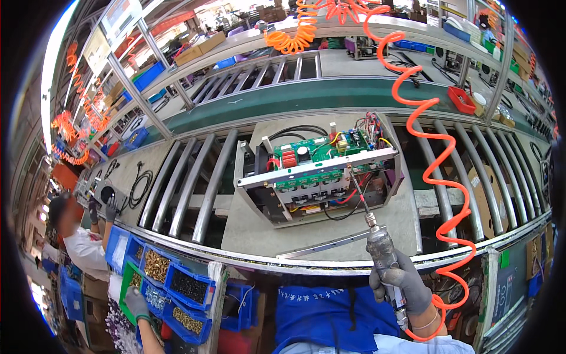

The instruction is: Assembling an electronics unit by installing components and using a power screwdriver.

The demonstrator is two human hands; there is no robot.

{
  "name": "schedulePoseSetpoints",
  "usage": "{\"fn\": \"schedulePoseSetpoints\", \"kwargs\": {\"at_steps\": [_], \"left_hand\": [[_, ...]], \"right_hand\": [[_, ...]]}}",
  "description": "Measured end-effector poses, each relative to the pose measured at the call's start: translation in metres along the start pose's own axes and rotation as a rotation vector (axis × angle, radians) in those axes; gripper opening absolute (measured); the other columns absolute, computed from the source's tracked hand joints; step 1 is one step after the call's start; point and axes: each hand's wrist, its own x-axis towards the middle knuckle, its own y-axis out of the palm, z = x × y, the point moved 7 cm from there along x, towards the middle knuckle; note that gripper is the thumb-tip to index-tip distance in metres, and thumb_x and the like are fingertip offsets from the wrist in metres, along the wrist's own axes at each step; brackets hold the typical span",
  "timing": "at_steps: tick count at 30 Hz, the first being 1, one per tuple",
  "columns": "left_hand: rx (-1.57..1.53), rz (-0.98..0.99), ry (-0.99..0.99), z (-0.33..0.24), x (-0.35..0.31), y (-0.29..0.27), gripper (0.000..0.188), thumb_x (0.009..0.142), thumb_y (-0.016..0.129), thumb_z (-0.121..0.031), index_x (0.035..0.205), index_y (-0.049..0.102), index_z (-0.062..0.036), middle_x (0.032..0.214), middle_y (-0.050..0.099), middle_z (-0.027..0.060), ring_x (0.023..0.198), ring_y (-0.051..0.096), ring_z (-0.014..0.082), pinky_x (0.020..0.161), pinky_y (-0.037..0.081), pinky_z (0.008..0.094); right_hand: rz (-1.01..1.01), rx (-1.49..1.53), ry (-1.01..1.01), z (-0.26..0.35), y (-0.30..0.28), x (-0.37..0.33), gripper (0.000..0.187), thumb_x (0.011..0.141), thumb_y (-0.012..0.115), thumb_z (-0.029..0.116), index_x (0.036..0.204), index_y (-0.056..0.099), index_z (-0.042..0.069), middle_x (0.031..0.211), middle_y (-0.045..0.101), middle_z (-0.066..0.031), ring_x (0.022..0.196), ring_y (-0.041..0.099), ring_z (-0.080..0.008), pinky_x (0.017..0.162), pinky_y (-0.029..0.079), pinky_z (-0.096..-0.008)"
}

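My right hand (413, 286), in a grey glove, is wrapped round an air screwdriver (383, 248). Its long bit slants up to the front of an open metal chassis (312, 171); whether the tip touches a screw I cannot make out. Inside the chassis sit a green circuit board (321, 150), red parts and coloured wires. A loose metal strip (330, 243) lies before it on the grey board (247, 227). My gloved left hand (137, 304) is at a green bin (127, 280) of small fasteners, fingers bent together. What they pinch, if anything, is too small to see.
An orange coiled hose (439, 171) hangs down to the screwdriver. Blue bins (188, 286) of screws stand beside the green one. Metal rollers (203, 189) flank the grey board, and a green belt (259, 97) runs behind. Another person (82, 242) works at the left.
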Motion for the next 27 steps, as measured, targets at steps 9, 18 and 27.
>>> {"fn": "schedulePoseSetpoints", "kwargs": {"at_steps": [9,18,27], "left_hand": [[-2.172,1.026,-0.23,-0.199,-0.015,-0.014,0.031,0.094,0.052,-0.008,0.125,0.049,-0.0025,0.105,0.057,0.0086,0.076,0.048,0.0098,0.055,0.041,0.0169],[-1.605,1.167,0.452,-0.484,-0.056,-0.105,0.047,0.086,0.06,-0.016,0.125,0.048,0.0072,0.091,0.061,0.0115,0.061,0.052,0.0079,0.047,0.034,0.014],[-1.056,0.883,1.238,-0.677,-0.103,-0.111,0.02,0.077,0.068,-0.007,0.096,0.072,-0.0029,0.088,0.069,0.0096,0.08,0.062,0.0147,0.076,0.048,0.0268]], "right_hand": [[-0.013,-0.06,0.036,0.003,-0.002,0.002,0.055,0.073,0.063,0.019,0.12,0.043,0.0,0.078,0.06,-0.0113,0.059,0.06,-0.0155,0.053,0.052,-0.0284],[0.24,0.438,-0.019,-0.013,0.009,0.011,0.07,0.08,0.062,0.033,0.135,0.035,-0.002,0.072,0.053,-0.0066,0.052,0.051,-0.0105,0.048,0.049,-0.0245],[0.145,0.499,0.012,-0.015,0.028,0.0,0.067,0.081,0.06,0.034,0.133,0.037,-0.002,0.072,0.052,-0.0072,0.054,0.052,-0.0128,0.05,0.048,-0.0277]]}}
